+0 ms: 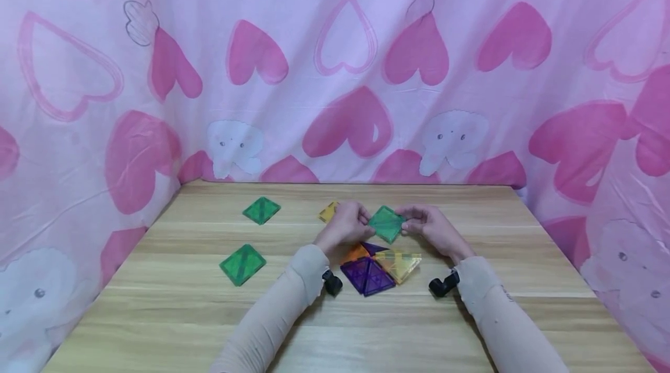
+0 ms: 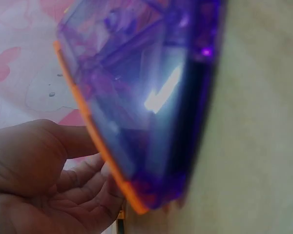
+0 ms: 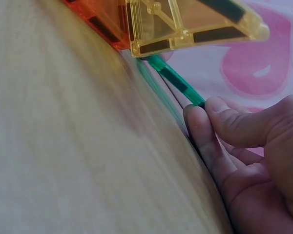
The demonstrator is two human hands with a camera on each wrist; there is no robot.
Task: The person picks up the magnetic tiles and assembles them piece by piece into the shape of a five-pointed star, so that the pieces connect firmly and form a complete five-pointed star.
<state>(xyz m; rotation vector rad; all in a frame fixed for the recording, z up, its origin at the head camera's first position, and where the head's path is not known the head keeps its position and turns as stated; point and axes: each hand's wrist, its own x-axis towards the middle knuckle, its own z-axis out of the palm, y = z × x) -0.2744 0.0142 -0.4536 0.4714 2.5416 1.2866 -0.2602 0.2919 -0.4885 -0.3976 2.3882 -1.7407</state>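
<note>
A green translucent magnetic tile (image 1: 386, 224), diamond-shaped in the head view, is held between both hands over the table. My right hand (image 1: 430, 226) pinches its right corner between thumb and fingers; the right wrist view shows the green tile (image 3: 180, 85) edge-on in that grip. At the opposite corner, my left hand (image 1: 345, 223) grips with thumb and fingertips. Just nearer than the hands lies a cluster of joined tiles: purple tiles (image 1: 366, 276), an orange tile (image 1: 356, 253) and a yellow tile (image 1: 400, 265). Purple tiles (image 2: 132, 97) hide the left fingertips in the left wrist view.
Two more green tiles, a far one (image 1: 262, 210) and a near one (image 1: 243, 265), lie on the left of the wooden table (image 1: 173, 303). Another yellow tile (image 1: 327, 212) is partly behind the left hand. A pink heart-patterned curtain (image 1: 345, 123) surrounds the table.
</note>
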